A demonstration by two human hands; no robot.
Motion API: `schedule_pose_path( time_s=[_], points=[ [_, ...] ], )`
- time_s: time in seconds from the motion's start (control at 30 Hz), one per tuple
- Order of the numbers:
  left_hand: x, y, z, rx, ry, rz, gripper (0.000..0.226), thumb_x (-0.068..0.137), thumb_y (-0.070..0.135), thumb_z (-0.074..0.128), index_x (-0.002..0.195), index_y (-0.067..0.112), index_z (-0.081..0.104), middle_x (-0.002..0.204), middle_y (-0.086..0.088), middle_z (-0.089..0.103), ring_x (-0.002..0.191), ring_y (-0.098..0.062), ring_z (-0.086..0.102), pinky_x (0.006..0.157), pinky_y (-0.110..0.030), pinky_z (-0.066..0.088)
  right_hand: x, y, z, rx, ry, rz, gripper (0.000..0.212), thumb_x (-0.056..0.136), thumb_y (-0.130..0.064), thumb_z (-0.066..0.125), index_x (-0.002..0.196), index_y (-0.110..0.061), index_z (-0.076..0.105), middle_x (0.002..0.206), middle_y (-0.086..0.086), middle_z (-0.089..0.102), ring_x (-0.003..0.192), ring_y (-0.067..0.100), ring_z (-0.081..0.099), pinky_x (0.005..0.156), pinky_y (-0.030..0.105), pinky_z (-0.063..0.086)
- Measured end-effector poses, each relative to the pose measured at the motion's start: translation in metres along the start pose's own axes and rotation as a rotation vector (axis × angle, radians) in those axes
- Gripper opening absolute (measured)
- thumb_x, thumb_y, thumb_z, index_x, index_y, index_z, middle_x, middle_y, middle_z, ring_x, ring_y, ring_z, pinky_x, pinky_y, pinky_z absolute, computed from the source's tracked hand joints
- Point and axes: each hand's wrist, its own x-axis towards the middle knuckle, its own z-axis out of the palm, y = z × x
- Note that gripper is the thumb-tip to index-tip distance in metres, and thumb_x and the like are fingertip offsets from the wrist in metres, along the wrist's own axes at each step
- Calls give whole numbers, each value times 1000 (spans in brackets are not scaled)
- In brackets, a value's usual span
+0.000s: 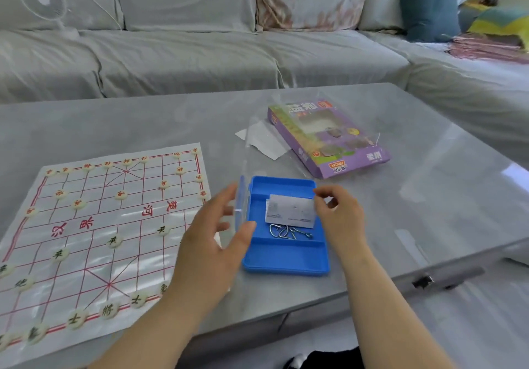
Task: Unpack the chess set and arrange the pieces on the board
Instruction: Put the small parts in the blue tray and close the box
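Forearms (160, 325) reach over glossy grey table (400, 197), draped sofa (186, 53) beyond.

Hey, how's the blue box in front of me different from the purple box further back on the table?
The blue box is plain plastic; the purple box is printed cardboard. The blue box is open, clear lid raised, showing a paper slip and metal hooks; the purple box lies flat in loose clear wrap. The blue box sits nearer, the purple box farther back. Both rest on the grey table.
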Motion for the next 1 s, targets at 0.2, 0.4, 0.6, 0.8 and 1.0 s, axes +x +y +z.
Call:
schedule_pose_path(
  time_s=[0.2, 0.4, 0.6, 0.8, 1.0],
  points=[
    [-5, 7, 49, 515, -175, 408, 38, 68, 33, 68, 104, 21, 65, 97, 10, 67, 83, -9, 63, 60, -12, 47, 8, 18, -21, 260, 4, 234, 13, 84, -3, 52, 89, -12, 61, 79, 1, 59, 71, 14, 53, 61, 13, 41],
    [-9, -15, 76, 750, -335, 541, 51, 38, 38, 88, 83, 20, 73, 87, 6, 72, 72, -11, 66, 59, -21, 54, 7, 21, -25, 239, -99, 238, 12, 85, -3, 51, 85, -11, 60, 76, 3, 60, 62, 12, 53, 54, 8, 41],
    [-6, -20, 75, 756, -353, 568, 28, 65, 49, 65, 80, 27, 73, 86, 14, 70, 76, -5, 65, 66, -16, 49, 4, 24, -29, 135, -198, 262, 14, 87, -10, 50, 88, -11, 65, 83, 6, 64, 69, 16, 53, 68, 24, 41],
    [7, -16, 76, 714, -450, 379, 29, 82, 33, 56, 110, 28, 63, 119, 10, 59, 109, -12, 52, 94, -24, 34, 0, 21, -28, 106, -266, 325, 21, 86, -12, 50, 80, -5, 69, 53, -1, 54, 47, 9, 42, 48, 16, 38],
    [23, -35, 70, 820, -461, -64, 99, 70, 67, 52, 143, 26, -1, 152, 7, -8, 140, -14, -7, 113, -34, 6, -8, 21, -21, 182, -257, 331, 19, 84, -10, 54, 67, -16, 61, 58, -2, 54, 52, 13, 46, 59, 22, 44]
  ],
)
